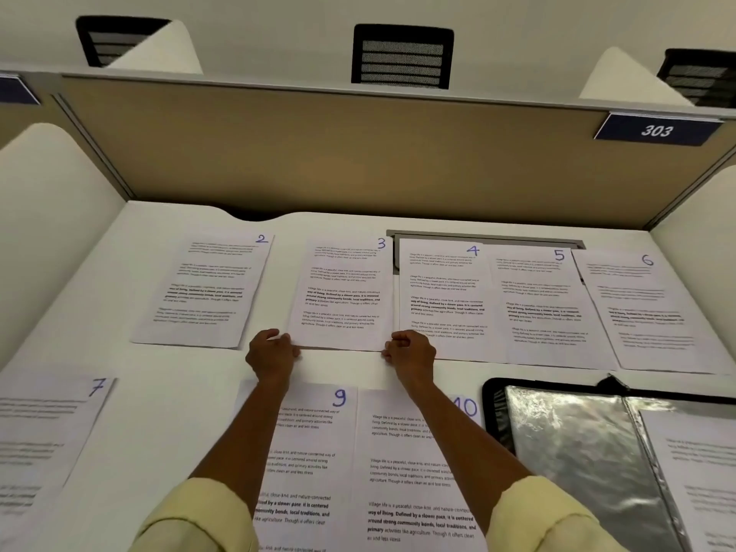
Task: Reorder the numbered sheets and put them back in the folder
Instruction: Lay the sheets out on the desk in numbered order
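at the far left of the white desk (167, 392), sheet 7 (44, 440) is lying flat in the near row, partly cut off by the frame edge. behind it in the far row, sheet 2 (207, 288) is lying slightly askew, apart from the sheets to its right. sheet 3 (344, 296) is being held at its near edge by both hands: its near left corner is being pinched by the left hand (273, 354) with curled fingers, and its near right corner is being pinched by the right hand (410, 352) in the same way. below the arms, sheet 9 (314, 444) and sheet 10 (406, 464) are lying side by side in the near row, partly covered by the forearms and pale yellow sleeves (199, 519). further right in the far row, sheet 4 (444, 296), sheet 5 (545, 304) and sheet 6 (653, 308) are lying in a line, with edges overlapping. at the near right, the folder (565, 444) is lying open, its shiny clear sleeves showing, with a printed sheet (701, 464) resting in it. on the beige partition (318, 145) behind the desk, a blue plate reading 303 (657, 130) is being shown.
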`<state>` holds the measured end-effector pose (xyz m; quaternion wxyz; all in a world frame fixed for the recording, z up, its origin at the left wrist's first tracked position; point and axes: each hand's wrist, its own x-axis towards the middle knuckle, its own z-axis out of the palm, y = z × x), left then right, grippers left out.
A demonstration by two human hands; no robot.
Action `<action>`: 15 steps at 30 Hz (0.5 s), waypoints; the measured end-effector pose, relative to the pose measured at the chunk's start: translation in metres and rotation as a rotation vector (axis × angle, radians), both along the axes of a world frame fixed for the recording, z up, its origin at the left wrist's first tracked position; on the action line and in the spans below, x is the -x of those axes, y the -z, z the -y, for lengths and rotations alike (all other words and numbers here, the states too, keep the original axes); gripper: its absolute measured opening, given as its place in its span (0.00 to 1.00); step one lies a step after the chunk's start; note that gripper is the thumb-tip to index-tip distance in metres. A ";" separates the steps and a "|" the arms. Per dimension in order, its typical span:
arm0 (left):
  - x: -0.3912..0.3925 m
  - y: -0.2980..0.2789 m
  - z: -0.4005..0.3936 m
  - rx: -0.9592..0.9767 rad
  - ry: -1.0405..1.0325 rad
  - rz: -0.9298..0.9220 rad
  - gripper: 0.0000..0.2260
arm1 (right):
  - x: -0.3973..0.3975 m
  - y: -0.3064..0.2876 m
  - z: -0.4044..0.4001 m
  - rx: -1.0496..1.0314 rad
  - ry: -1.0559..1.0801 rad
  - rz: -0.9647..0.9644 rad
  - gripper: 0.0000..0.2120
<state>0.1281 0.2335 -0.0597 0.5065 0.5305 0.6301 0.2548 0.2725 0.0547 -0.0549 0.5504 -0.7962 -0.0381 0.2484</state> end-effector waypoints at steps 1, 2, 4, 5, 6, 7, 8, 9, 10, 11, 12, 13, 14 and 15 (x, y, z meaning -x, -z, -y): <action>0.002 0.000 -0.001 -0.005 0.002 -0.012 0.12 | 0.001 0.000 -0.001 0.011 -0.008 0.004 0.05; 0.003 0.001 -0.002 -0.021 0.005 -0.014 0.12 | 0.002 0.000 -0.001 0.019 -0.012 0.006 0.05; 0.007 0.002 -0.003 -0.046 0.025 -0.016 0.11 | 0.004 0.001 -0.001 0.050 -0.031 0.028 0.04; 0.010 0.003 -0.002 -0.058 0.039 -0.026 0.11 | 0.005 0.001 -0.001 0.072 -0.040 0.050 0.04; 0.011 0.005 -0.002 -0.082 0.053 -0.037 0.11 | 0.005 0.001 0.001 0.089 -0.045 0.079 0.03; 0.013 0.003 0.001 -0.124 0.070 -0.061 0.11 | 0.006 0.000 0.003 0.102 -0.051 0.120 0.04; 0.015 0.002 0.006 -0.179 0.101 -0.094 0.11 | 0.007 -0.002 0.006 0.115 -0.063 0.176 0.05; 0.015 -0.003 0.014 -0.241 0.142 -0.129 0.12 | 0.008 -0.005 0.010 0.134 -0.078 0.241 0.07; 0.015 -0.008 0.023 -0.303 0.192 -0.156 0.13 | 0.009 -0.008 0.015 0.154 -0.095 0.299 0.09; 0.014 -0.014 0.033 -0.353 0.244 -0.174 0.14 | 0.010 -0.011 0.019 0.171 -0.112 0.350 0.12; 0.014 -0.019 0.043 -0.403 0.299 -0.182 0.16 | 0.010 -0.013 0.025 0.182 -0.133 0.387 0.14; 0.013 -0.023 0.053 -0.443 0.356 -0.196 0.18 | 0.011 -0.014 0.032 0.191 -0.163 0.422 0.17; 0.013 -0.024 0.063 -0.484 0.414 -0.209 0.19 | 0.012 -0.015 0.039 0.207 -0.196 0.459 0.19; 0.012 -0.025 0.071 -0.516 0.469 -0.231 0.21 | 0.013 -0.016 0.047 0.227 -0.226 0.503 0.22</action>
